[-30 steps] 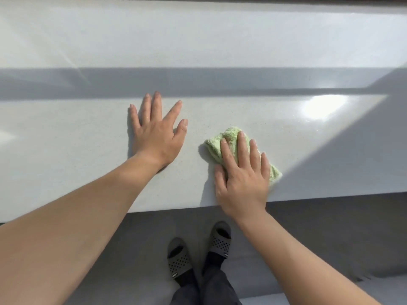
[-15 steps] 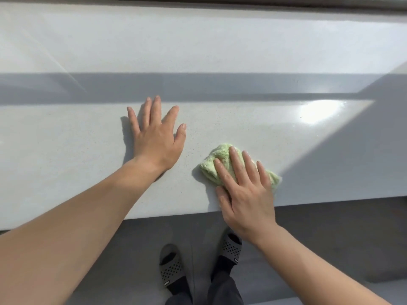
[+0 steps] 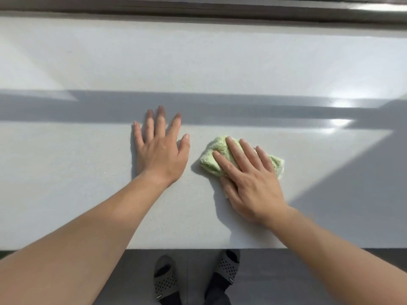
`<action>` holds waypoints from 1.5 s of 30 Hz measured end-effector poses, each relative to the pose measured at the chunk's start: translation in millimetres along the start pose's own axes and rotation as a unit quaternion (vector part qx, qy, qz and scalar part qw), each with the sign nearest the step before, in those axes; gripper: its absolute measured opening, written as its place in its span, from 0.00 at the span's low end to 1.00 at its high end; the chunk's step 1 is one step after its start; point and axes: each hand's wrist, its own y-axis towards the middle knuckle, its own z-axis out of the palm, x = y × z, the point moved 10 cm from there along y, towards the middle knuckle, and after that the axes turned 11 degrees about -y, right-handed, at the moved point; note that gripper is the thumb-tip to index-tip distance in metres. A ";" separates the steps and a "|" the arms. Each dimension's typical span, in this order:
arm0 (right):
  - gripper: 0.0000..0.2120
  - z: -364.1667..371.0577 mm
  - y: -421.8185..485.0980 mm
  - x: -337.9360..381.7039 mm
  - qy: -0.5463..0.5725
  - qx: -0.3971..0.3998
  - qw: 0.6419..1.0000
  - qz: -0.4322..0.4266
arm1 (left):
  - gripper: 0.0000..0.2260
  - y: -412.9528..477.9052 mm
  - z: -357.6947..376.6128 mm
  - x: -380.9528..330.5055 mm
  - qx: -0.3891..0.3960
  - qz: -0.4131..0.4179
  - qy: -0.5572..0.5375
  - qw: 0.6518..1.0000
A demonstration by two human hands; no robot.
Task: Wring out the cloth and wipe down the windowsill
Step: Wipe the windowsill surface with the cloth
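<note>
Your right hand (image 3: 251, 179) presses flat on a crumpled light-green cloth (image 3: 209, 159) lying on the pale grey windowsill (image 3: 88, 172). Its fingers (image 3: 236, 153) are straight and close together across the top of the cloth rather than curled round it, and the thumb lies along the cloth's near side. The cloth sits a little right of the sill's middle, in the sunlit strip. Its fuzzy edges show to the left of your fingers and beyond the little finger on the right.

Your left hand (image 3: 161, 155) lies palm-down on the bare sill near the cloth but clear of it, fingers spread and straight, holding nothing. Three of its fingertips (image 3: 161, 113) reach into a band of shadow (image 3: 242, 108) that crosses the sill from side to side.

A second, wider shadow (image 3: 352, 194) covers the sill to the right of your right forearm, and patches of glare shine near the far right. A dark window frame (image 3: 198, 9) runs along the sill's far edge. Below the front edge, your feet stand on a grey floor (image 3: 286, 278) in dark perforated slippers, the left slipper (image 3: 165, 280) a little nearer to you than the right slipper (image 3: 228, 267).
</note>
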 end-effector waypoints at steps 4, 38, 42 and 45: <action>0.27 -0.7 63.4 -93.4 0.023 0.016 0.990 0.142 | 0.27 0.5 -1.4 -2.1 0.008 -0.011 0.002 1.000; 0.24 -11.6 182.7 -118.7 0.004 -0.011 1.000 -0.005 | 0.28 135.6 5.3 -52.0 -0.029 0.024 -0.017 0.999; 0.25 -14.2 238.2 -192.0 0.030 0.003 0.983 0.183 | 0.28 135.4 4.0 -55.7 -0.028 0.026 -0.012 0.999; 0.26 -14.8 252.3 -166.2 0.044 -0.002 0.965 0.259 | 0.28 135.2 0.9 -54.3 -0.033 0.030 -0.018 0.999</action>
